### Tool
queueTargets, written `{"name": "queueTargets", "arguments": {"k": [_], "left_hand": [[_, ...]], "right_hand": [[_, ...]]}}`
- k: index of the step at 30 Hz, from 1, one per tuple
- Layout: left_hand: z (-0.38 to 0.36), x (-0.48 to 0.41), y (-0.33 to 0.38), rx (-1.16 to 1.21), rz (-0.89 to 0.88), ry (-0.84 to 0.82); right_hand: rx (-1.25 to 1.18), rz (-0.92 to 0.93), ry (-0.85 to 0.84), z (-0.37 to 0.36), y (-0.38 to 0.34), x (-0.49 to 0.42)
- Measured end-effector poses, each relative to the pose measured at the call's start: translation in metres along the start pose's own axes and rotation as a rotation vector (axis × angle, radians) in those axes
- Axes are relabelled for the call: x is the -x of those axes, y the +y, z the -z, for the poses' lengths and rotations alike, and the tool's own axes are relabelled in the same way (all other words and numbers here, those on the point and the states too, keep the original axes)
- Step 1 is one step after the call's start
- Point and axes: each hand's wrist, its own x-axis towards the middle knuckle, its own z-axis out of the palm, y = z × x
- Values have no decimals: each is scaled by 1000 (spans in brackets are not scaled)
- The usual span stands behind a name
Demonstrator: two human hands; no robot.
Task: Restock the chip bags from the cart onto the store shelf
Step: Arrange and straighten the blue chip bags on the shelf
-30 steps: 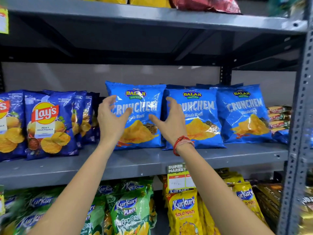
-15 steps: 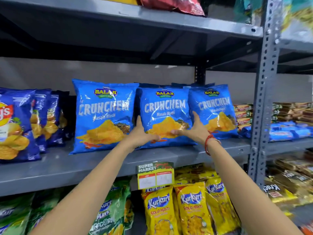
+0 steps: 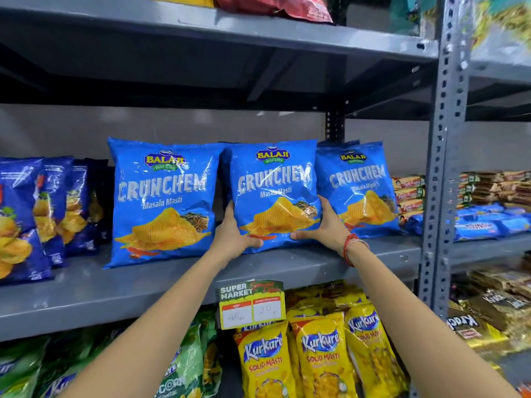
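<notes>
Three blue Crunchem chip bags stand upright in a row on the grey middle shelf [image 3: 120, 285]. The middle Crunchem bag [image 3: 273, 182] is held at its lower corners by both hands: my left hand [image 3: 232, 234] grips its lower left edge, and my right hand [image 3: 324, 225], with a red thread on the wrist, grips its lower right edge. The left Crunchem bag [image 3: 163, 202] stands free beside it. Partly behind my right hand, the right Crunchem bag [image 3: 362, 185] leans against the middle one. No cart is in view.
Blue Lay's bags [image 3: 37, 208] fill the shelf's left end. Stacked biscuit packs [image 3: 408, 193] sit right of the Crunchem row, beside a grey upright post [image 3: 442, 168]. A price tag [image 3: 253, 305] hangs from the shelf edge above yellow Kurkure bags [image 3: 316, 354].
Both hands left the left Crunchem bag, moved right to the middle one and now grip its lower corners. The view has shifted right and closer.
</notes>
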Motion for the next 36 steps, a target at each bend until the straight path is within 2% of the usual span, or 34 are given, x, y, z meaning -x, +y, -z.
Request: {"name": "queueTargets", "arguments": {"k": [10,18,20,22,24,26,29,32,36], "left_hand": [[-8,0,1,-81,9,64],[-11,16,12,-148,1,120],[-15,23,21,-137,-56,190],[-23,32,31,-151,-187,303],[-34,39,45,-155,-334,346],[-49,40,61,-131,-400,259],[-79,31,80,-123,-363,38],[-114,17,95,-111,-258,-114],[-152,-1,111,-49,-145,-115]], "right_hand": [[104,-18,40,-4,-1,-7],[142,69,147,-4,-1,6],[126,102,169,0,-2,9],[105,128,212,7,-4,12],[98,140,294,21,-4,14],[107,141,401,39,-2,13],[131,103,546,69,9,5],[51,-26,544,93,26,-6],[-122,-144,512,106,47,-16]]}}
